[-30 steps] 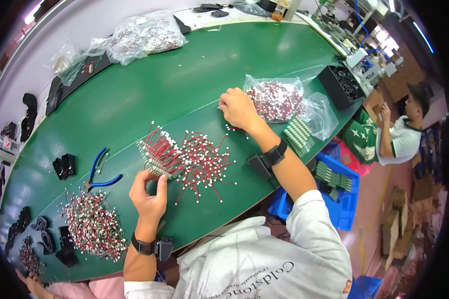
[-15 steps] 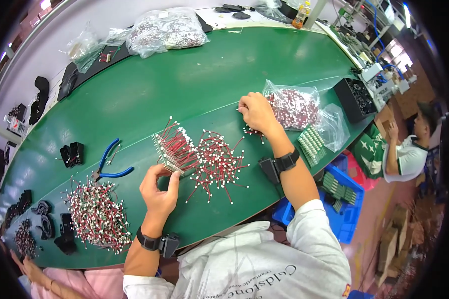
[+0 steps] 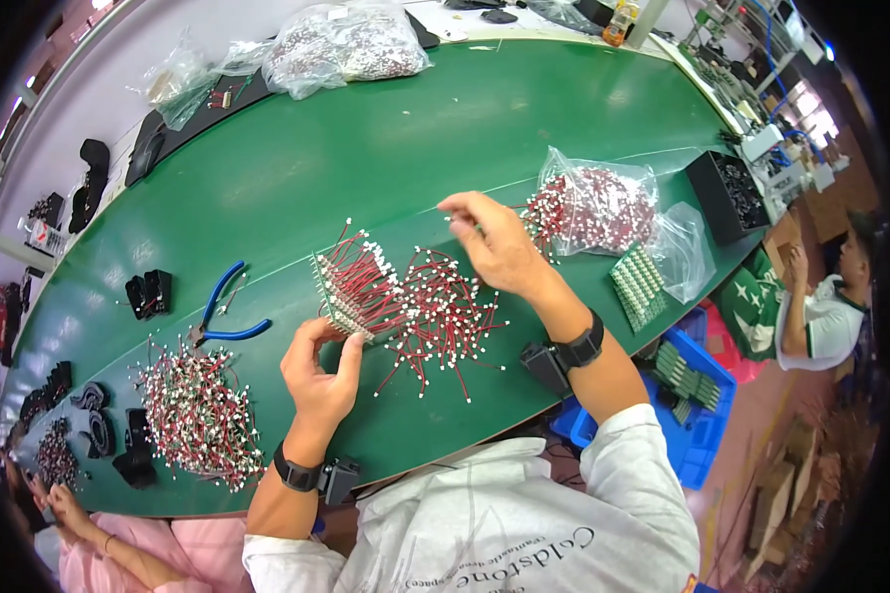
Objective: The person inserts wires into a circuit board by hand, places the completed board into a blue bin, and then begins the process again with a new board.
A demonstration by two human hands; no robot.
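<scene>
My left hand [image 3: 318, 381] grips the near edge of a green circuit board [image 3: 342, 314], tilted up from the table. Rows of red wires with white connectors [image 3: 371, 272] stick out of the board to the right. Beside it lies a loose heap of red wires with white plugs [image 3: 450, 321]. My right hand [image 3: 494, 242] hovers beyond that heap, thumb and fingertips brought near each other around something pale and too small to make out. To its right, more such wires [image 3: 546, 212] spill from a clear plastic bag [image 3: 608, 210].
Blue-handled cutters [image 3: 222, 311] and a large wire pile [image 3: 198, 415] lie at left. A green board [image 3: 639, 287] and a black box [image 3: 727, 198] stand right. Below them is a blue crate [image 3: 707, 435]. One person [image 3: 826, 306] sits at right; another's hand [image 3: 67, 509] shows lower left.
My right hand has drawn back leftward from the wires by the bag and turned. My left hand keeps its grip on the circuit board. The whole view has shifted slightly.
</scene>
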